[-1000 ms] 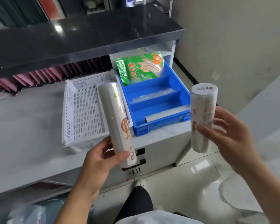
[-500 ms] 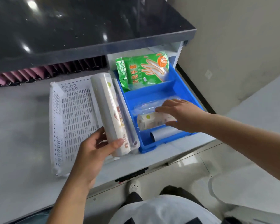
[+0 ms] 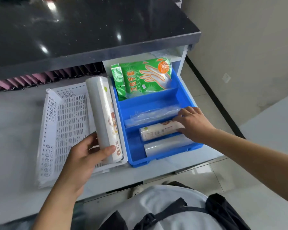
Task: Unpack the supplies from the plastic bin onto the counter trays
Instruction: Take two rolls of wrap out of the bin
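Note:
A blue divided tray (image 3: 181,97) sits on the grey counter (image 3: 12,123), beside a white perforated tray (image 3: 65,127) on its left. My left hand (image 3: 85,153) grips the near end of a long white roll (image 3: 101,113) that lies along the white tray's right side. My right hand (image 3: 193,123) holds the right end of a short printed roll (image 3: 158,131) lying in the blue tray's near compartment. Next to it lies a plain grey roll (image 3: 166,145). A clear plastic-wrapped roll (image 3: 153,115) fills the middle compartment, and a green glove packet (image 3: 140,78) leans in the far one.
A black shelf top (image 3: 90,30) overhangs the back of the counter. Pink and dark folders (image 3: 40,78) stand under it at the left. Tiled floor (image 3: 223,171) and a beige wall lie to the right. My apron and a shoe show below the counter edge.
My right hand carried the short roll from the air down into the blue tray's near compartment. My left hand lowered the long roll from the counter edge into the white tray.

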Available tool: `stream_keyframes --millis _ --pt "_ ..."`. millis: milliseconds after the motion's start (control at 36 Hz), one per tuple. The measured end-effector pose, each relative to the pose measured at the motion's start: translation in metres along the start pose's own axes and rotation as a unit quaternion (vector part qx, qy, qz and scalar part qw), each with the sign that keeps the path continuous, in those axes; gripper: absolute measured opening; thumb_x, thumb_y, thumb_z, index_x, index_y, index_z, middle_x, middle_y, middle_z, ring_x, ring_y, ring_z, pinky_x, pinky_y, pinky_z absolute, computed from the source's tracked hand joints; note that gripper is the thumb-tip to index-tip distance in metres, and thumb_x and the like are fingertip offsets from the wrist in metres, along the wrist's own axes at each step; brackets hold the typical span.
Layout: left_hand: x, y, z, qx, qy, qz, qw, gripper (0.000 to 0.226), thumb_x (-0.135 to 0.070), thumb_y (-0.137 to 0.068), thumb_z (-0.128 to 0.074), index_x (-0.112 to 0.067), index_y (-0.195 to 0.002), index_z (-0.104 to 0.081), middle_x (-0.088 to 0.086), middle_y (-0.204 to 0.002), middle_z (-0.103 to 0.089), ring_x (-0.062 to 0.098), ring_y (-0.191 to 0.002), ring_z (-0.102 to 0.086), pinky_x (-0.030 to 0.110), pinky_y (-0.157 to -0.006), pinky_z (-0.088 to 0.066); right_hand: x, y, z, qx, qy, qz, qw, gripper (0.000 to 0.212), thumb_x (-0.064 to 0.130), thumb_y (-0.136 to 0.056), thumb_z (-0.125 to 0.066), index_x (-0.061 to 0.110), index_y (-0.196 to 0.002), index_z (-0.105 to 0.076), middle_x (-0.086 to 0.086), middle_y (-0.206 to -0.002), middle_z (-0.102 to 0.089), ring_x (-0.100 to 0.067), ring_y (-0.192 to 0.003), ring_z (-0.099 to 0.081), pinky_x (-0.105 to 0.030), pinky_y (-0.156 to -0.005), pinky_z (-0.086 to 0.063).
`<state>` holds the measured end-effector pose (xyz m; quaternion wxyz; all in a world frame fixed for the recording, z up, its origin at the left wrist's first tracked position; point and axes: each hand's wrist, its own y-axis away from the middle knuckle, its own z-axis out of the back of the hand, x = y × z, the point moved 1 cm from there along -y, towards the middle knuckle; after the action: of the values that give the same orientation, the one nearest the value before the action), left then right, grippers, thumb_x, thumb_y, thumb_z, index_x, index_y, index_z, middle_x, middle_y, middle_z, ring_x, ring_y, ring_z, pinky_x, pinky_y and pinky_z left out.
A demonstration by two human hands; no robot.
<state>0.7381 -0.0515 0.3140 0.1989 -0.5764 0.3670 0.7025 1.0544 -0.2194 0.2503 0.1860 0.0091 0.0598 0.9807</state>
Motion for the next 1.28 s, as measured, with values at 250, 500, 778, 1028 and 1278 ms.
stream_keyframes --millis 250,500,778,1028,1278 --pt "-0.019 -0.016 -0.038 0.001 -0.109 -0.002 0.994 0.061 -0.034 -0.056 -0.093 -0.047 -0.111 -0.07 -0.008 -0.108 -0.076 0.014 -0.1 -0.072 0.03 -0.079 -0.059 -0.012 0.004 0.005 -0.035 0.016 -0.016 0.999 0.033 0.03 -0.084 -0.066 0.026 -0.117 -0.066 0.0 -0.128 -0.052 -0.027 -0.131 -0.036 -0.046 -0.109 -0.016" --pt "-0.025 -0.045 -0.086 0.042 -0.567 -0.062 0.82 0.074 -0.044 -0.073 -0.078 -0.044 -0.139 -0.045 -0.016 -0.113 -0.054 0.017 -0.102 -0.063 0.03 -0.078 -0.046 -0.054 0.065 0.03 -0.183 -0.531 -0.237 0.793 0.02 0.03 -0.087 -0.067 0.032 -0.106 -0.072 0.009 -0.109 -0.07 -0.008 -0.106 -0.064 -0.032 -0.089 -0.05" --pt "-0.014 -0.077 -0.151 0.098 -0.666 -0.054 0.737 0.07 -0.028 -0.088 -0.066 -0.041 -0.148 -0.033 -0.008 -0.13 -0.049 0.021 -0.116 -0.053 0.035 -0.08 -0.045 -0.036 0.105 0.02 -0.055 -0.651 -0.204 0.729 0.044 0.015 -0.092 -0.063 0.029 -0.133 -0.057 0.013 -0.129 -0.061 -0.005 -0.118 -0.059 -0.03 -0.095 -0.053" --pt "-0.002 -0.078 -0.154 0.102 -0.62 0.0 0.778 0.078 -0.013 -0.09 -0.062 -0.048 -0.15 -0.026 -0.01 -0.135 -0.047 0.02 -0.123 -0.048 0.039 -0.096 -0.046 -0.042 0.118 0.018 -0.015 -0.621 -0.158 0.767 0.046 0.027 -0.09 -0.063 0.042 -0.133 -0.054 0.019 -0.134 -0.055 -0.003 -0.113 -0.059 -0.03 -0.1 -0.049" --pt "-0.004 -0.058 -0.157 0.06 -0.534 0.004 0.843 0.085 -0.037 -0.086 -0.071 -0.042 -0.154 -0.02 -0.003 -0.161 -0.025 0.019 -0.147 -0.024 0.04 -0.12 -0.024 -0.028 0.124 0.036 -0.022 -0.473 -0.053 0.879 0.051 0.039 -0.088 -0.062 0.034 -0.138 -0.051 0.019 -0.145 -0.044 0.001 -0.13 -0.042 -0.015 -0.101 -0.036"
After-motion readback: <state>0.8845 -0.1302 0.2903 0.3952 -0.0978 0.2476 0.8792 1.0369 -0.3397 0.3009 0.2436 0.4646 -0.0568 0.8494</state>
